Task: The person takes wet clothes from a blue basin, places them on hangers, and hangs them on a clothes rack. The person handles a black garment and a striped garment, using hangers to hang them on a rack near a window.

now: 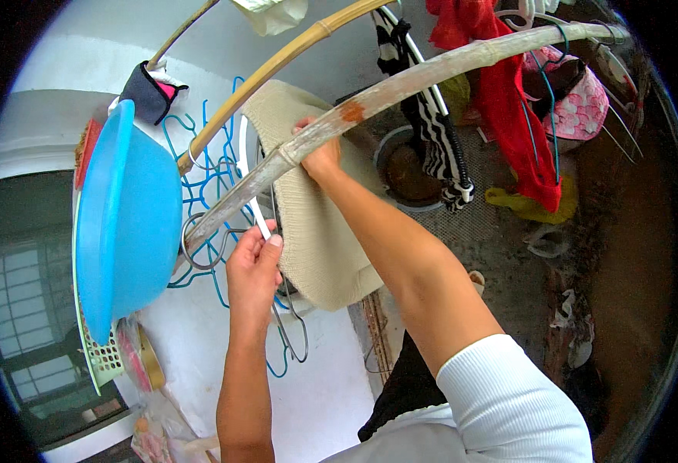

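My left hand (254, 266) is closed on the lower end of a white hanger (256, 212), thumb pressed against it. The hanger slants upward along the edge of a beige ribbed knit garment (327, 251). With my right hand (320, 158) I grip the garment's upper part; the whitish bamboo pole (408, 83) crosses in front and hides some of those fingers. The knit hangs below and behind this pole. Close to my left hand, a dark metal hanger (302, 339) dangles beneath the garment, and several blue hangers (219, 282) cluster to the left.
A yellow bamboo pole (277, 55) runs above. At the left hangs a large blue basin (134, 224) over a pale green basket (100, 355). Striped cloth (441, 150), a red garment (501, 85) and a pink floral item (578, 108) hang right. Below stands a bucket (389, 185).
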`<state>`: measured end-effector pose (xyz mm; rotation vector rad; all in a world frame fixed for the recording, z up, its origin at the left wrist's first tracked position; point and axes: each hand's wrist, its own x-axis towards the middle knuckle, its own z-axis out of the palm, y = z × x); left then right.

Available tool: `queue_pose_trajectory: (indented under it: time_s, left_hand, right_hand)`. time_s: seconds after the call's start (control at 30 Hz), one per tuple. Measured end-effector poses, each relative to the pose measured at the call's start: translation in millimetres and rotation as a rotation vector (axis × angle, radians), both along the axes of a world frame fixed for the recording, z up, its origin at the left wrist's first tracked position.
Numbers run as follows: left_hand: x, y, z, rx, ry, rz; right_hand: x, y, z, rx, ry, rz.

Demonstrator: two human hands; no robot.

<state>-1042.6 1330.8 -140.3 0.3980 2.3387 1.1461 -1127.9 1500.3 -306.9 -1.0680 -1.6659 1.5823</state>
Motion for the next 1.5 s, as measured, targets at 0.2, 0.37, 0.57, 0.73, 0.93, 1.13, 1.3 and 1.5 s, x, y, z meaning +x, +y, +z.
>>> queue_pose_trajectory:
  time_s: [0.2, 0.37, 0.57, 0.73, 0.93, 1.13, 1.3, 1.5]
  left_hand:
    - [-2, -6, 5, -0.104, 0.033, 0.046]
    - [-6, -16, 1, -0.006, 0.059, -0.007]
    - [-8, -16, 4, -0.083, 0.086, -0.002]
    - [1, -12, 10, -0.064, 0.041, -0.028]
    - [42, -20, 8, 0.077, -0.053, 0.083]
    - [92, -57, -9, 0.104, 0.47, -0.017]
    - [115, -84, -31, 0.084, 0.337, 0.136]
    - [144, -98, -38, 0.171, 0.195, 0.045]
  right_hand:
    - [12, -3, -35, -0.132, 0.097, -0.08]
    - [174, -32, -99, -0.384, 0.007, -0.006]
    - [424, -74, -99, 0.374, -1.13, 0.39]
    - [433, -66, -43, 0.507, -1.031, 0.743]
    - [287, -65, 66, 0.359, -0.07, 0.556]
    - [205, -84, 133, 0.476, -0.066, 0.562]
    - [206, -73, 128, 0.576, -0.191, 0.503]
    - [216, -45, 115, 0.717, -0.261, 0.417]
